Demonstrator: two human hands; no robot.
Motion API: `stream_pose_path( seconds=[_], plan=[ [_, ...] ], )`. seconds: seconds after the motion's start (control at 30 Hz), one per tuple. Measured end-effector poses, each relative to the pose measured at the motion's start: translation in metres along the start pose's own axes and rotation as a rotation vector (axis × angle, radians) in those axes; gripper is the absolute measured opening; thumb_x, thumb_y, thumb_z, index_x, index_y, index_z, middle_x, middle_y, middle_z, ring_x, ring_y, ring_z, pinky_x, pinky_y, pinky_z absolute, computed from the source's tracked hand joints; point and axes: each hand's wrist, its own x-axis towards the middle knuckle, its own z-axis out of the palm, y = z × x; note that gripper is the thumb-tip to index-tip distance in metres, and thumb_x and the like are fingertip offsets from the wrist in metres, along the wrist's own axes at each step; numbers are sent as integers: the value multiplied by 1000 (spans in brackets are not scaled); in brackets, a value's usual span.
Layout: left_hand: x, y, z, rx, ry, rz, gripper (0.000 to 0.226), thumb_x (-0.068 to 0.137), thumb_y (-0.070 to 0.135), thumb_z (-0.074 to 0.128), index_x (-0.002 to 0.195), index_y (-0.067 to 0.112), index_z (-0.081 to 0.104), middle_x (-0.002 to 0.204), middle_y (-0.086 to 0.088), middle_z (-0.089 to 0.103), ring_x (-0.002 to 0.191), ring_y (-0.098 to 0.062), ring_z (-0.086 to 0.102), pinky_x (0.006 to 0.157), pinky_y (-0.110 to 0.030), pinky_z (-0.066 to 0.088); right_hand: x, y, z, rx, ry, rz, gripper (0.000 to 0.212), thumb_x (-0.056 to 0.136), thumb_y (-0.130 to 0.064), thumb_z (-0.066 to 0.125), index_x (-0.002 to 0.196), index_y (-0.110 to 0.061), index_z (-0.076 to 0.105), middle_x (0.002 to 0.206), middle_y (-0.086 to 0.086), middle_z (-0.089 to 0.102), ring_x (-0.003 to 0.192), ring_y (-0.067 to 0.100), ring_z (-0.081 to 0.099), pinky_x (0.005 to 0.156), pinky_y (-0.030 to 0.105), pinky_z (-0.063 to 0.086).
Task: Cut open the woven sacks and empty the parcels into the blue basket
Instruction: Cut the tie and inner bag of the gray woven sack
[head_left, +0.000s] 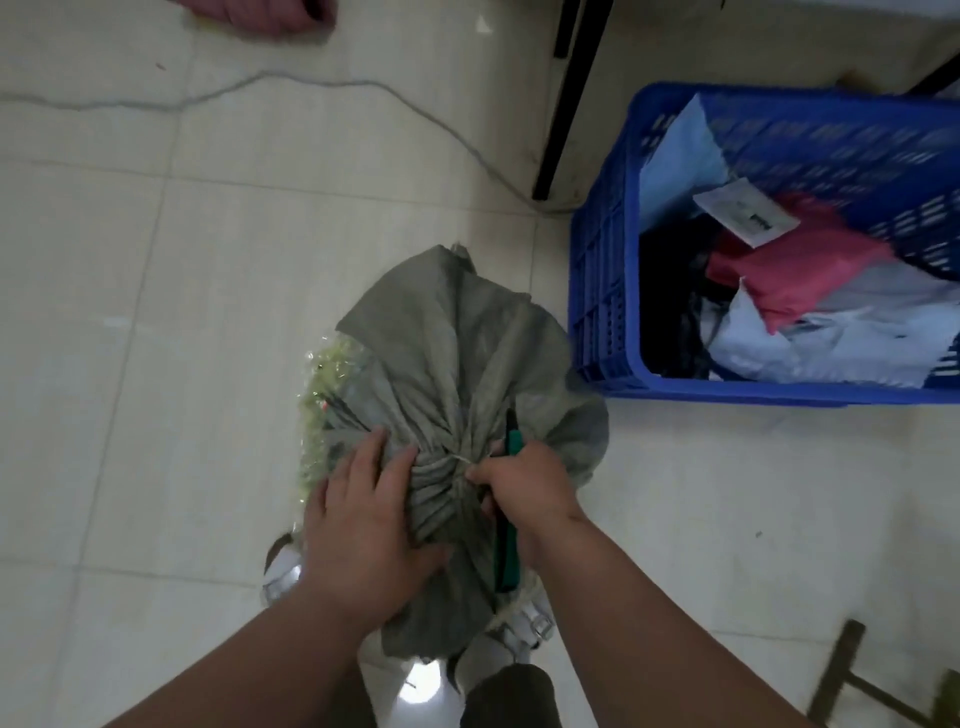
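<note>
the left hand (363, 525) lies on the gathered neck of the grey woven sack (457, 364), fingers fairly straight and spread, pressing the pleated cloth down. the right hand (524, 493) is curled round a green-handled cutter (511, 540), whose dark tip sticks up past the knuckles and whose handle runs down along the wrist; its fingertips pinch at a thin pale tie (460, 458) that cinches the neck of the sack. whether the blade touches the tie cannot be told.

the sack stands on the pale tiled floor (130, 415) right in front of the person, its loose top flap fanning away from the tie. against its left side, partly under it, lies a crumpled clear and yellowish plastic wrap (324, 374). white shoes (283, 571) show below the sack.

just to the right of the sack, close to its flank, stands the blue basket (597, 291), already holding parcels (795, 260): pink, white, pale blue and black bags, one with a white label. a black leg of some furniture (566, 104) rises behind the basket's near corner. a thin grey cord (311, 83) trails across the floor beyond the sack. a pink cloth (249, 15) sits at the top edge, and a wooden frame (852, 675) at the lower right corner.
</note>
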Motion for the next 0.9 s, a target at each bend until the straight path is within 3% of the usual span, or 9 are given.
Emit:
stream_pose_path(
  seconds=[0.07, 0.17, 0.27, 0.37, 0.5, 0.63, 0.73, 0.87, 0.9],
  plan=[
    [-15, 7, -16, 10, 98, 12, 83, 61, 62, 72, 133, 31, 42, 151, 1, 34, 138, -23, 34, 114, -49, 19, -26, -5, -1, 19, -32, -31, 16, 80, -2, 65, 82, -12, 53, 73, 9, 56, 54, 19, 51, 51, 26, 42],
    [-38, 11, -42, 3, 156, 41, 59, 69, 50, 69, 120, 38, 42, 110, 12, 63, 112, -16, 59, 110, -46, 26, -62, -8, 1, 55, -61, -79, 18, 80, -2, 65, 85, -14, 52, 72, 7, 55, 52, 17, 50, 50, 25, 41],
    [-67, 16, -62, -40, 102, 116, 65, 76, 46, 66, 131, 46, 31, 111, 17, 66, 109, -10, 61, 102, -39, 34, -96, -4, 0, 59, -50, -140, 21, 79, -2, 64, 79, -18, 51, 76, 5, 57, 57, 17, 51, 57, 28, 44],
    [-98, 26, -76, -116, 106, 161, 50, 82, 45, 63, 129, 46, 44, 114, 15, 67, 110, -12, 61, 96, -36, 41, -126, 6, -9, 50, -21, -199, 21, 81, -3, 64, 80, -19, 52, 79, 6, 60, 60, 19, 53, 63, 32, 47],
    [-135, 41, -79, -339, 60, 54, 34, 86, 35, 64, 119, 39, 58, 112, 9, 67, 107, -17, 60, 87, -29, 45, -166, 23, -27, 55, 43, -278, 13, 88, -5, 58, 84, -17, 56, 75, 4, 59, 50, 15, 50, 47, 23, 45],
    [-167, 60, -73, -760, 9, -78, 18, 87, 18, 66, 99, 31, 68, 98, 6, 72, 96, -16, 65, 92, -36, 50, -191, 43, -53, 51, 83, -319, 16, 91, -6, 54, 85, -19, 57, 79, 2, 59, 49, 14, 53, 53, 26, 48],
    [-186, 84, -63, -986, -38, -130, 20, 87, 10, 65, 94, 28, 73, 93, 1, 75, 93, -18, 69, 94, -43, 52, -199, 59, -84, 65, 69, -318, 13, 90, -5, 55, 91, -17, 61, 79, 3, 60, 49, 13, 53, 60, 31, 48],
    [-200, 131, -42, -1054, -68, -106, 21, 84, 14, 65, 95, 28, 75, 94, 2, 76, 95, -20, 70, 96, -45, 51, -204, 79, -137, -17, 57, -341, 4, 85, -23, 64, 84, -20, 65, 67, 1, 63, 49, 15, 56, 69, 39, 51],
    [-203, 145, -37, -1046, -71, -100, 22, 85, 12, 64, 94, 28, 75, 92, 2, 76, 94, -19, 70, 95, -44, 52, -207, 84, -152, -60, 38, -347, 12, 83, -31, 67, 83, -19, 65, 67, 1, 63, 50, 16, 55, 69, 38, 50]
  ],
)
